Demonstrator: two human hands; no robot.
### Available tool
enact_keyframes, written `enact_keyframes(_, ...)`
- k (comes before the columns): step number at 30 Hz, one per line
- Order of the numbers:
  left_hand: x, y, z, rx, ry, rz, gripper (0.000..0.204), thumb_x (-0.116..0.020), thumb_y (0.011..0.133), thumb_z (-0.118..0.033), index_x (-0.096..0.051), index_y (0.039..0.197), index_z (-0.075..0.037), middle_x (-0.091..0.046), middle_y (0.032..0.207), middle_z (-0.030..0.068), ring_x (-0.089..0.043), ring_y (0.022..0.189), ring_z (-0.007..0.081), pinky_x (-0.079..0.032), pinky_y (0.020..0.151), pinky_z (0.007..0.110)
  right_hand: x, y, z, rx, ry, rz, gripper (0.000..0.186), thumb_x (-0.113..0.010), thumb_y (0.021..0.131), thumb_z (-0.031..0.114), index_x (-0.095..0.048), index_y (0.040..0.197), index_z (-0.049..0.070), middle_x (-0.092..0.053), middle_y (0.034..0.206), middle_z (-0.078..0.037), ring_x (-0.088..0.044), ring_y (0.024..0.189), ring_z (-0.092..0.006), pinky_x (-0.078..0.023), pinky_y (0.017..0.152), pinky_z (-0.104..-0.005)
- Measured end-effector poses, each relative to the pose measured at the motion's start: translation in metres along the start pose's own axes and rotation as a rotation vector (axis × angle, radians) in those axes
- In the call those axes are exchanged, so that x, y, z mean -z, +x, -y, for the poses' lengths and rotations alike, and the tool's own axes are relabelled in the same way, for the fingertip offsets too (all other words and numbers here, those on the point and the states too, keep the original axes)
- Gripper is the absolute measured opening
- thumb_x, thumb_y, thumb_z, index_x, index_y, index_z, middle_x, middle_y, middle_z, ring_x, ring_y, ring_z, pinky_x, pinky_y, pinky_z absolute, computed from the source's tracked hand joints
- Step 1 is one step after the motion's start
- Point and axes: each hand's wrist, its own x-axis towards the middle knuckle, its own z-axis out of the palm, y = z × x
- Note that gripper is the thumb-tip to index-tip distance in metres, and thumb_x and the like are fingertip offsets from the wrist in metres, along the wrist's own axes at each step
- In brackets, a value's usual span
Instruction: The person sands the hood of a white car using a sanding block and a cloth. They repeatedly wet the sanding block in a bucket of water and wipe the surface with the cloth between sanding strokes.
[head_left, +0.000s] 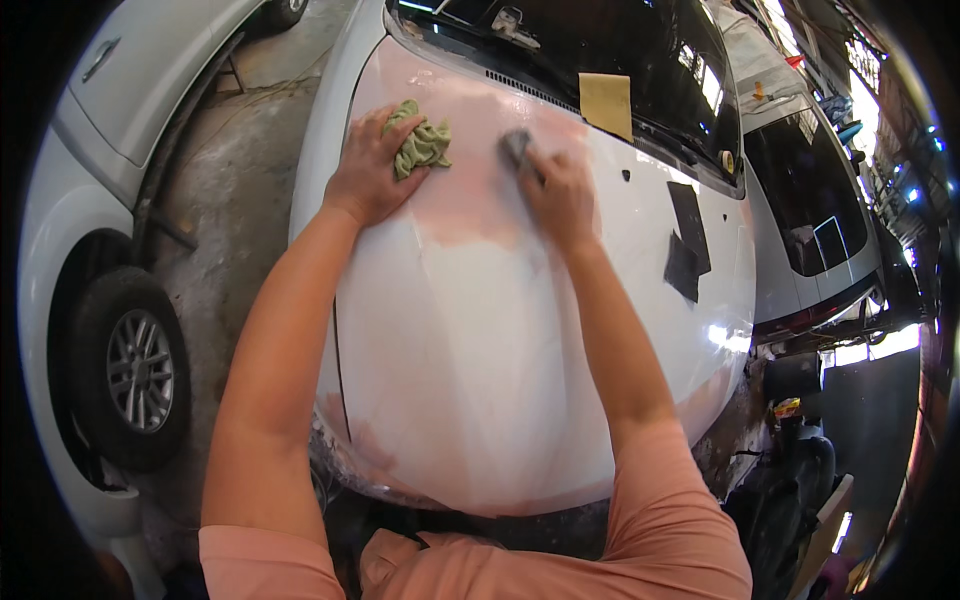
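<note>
A white car hood with patches of pinkish filler lies before me. Against its far left part, my left hand is closed on a crumpled green rag. To the right of the rag, my right hand presses a piece of dark grey sandpaper to the pinkish patch. Motion blurs this hand and the sandpaper, and its fingers are partly hidden. Dark sandpaper sheets rest on the hood's right side. By the base of the windshield is a tan sheet of sandpaper.
On the left stands another white vehicle with a large front wheel, across a strip of stained concrete floor. A car with a dark window is close on the right. Dark clutter sits at the lower right.
</note>
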Motion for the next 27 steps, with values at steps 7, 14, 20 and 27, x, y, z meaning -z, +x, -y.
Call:
enact_keyframes(7,-0.023,0.023,-0.026,0.007,-0.083,-0.076,0.075,-0.08,0.087,-0.032,-0.046,0.152,-0.026,-0.039,0.157,0.0148,-0.034,0.147,0.0424,-0.032,0.124,0.052,0.044,0.033,-0.031,0.163,-0.051,-0.004,0.036,-0.077,0.088,0.022,-0.078,0.122,0.011,-0.071,0.102,-0.012,-0.067,0.097,-0.0326,-0.054,0.087,-0.0432)
enact_keyframes(14,0.009,0.003,0.005,0.003,0.03,-0.004,0.075,-0.08,0.087,-0.032,-0.044,0.153,-0.026,-0.039,0.157,0.0157,-0.034,0.147,0.0436,-0.032,0.124,0.053,0.007,-0.022,0.021,0.104,0.03,-0.022,0.035,-0.077,0.088,0.021,-0.078,0.121,0.012,-0.07,0.103,-0.012,-0.067,0.095,-0.0331,-0.055,0.087,-0.0437)
enact_keyframes(20,-0.01,0.018,-0.016,-0.048,-0.055,-0.037,0.075,-0.08,0.087,-0.032,-0.045,0.153,-0.025,-0.039,0.157,0.0161,-0.033,0.147,0.0439,-0.032,0.124,0.053,0.018,0.041,-0.02,0.068,-0.08,-0.05,0.039,-0.076,0.088,0.025,-0.076,0.125,0.013,-0.071,0.105,-0.012,-0.067,0.096,-0.0344,-0.055,0.087,-0.0438)
enact_keyframes(27,0.004,0.001,0.006,-0.006,0.013,-0.047,0.074,-0.08,0.086,-0.033,-0.046,0.152,-0.026,-0.04,0.155,0.0157,-0.036,0.145,0.0432,-0.032,0.123,0.053,0.013,-0.021,0.022,0.149,0.011,0.026,0.042,-0.078,0.087,0.024,-0.076,0.128,0.015,-0.071,0.106,-0.012,-0.068,0.095,-0.0348,-0.056,0.085,-0.0425)
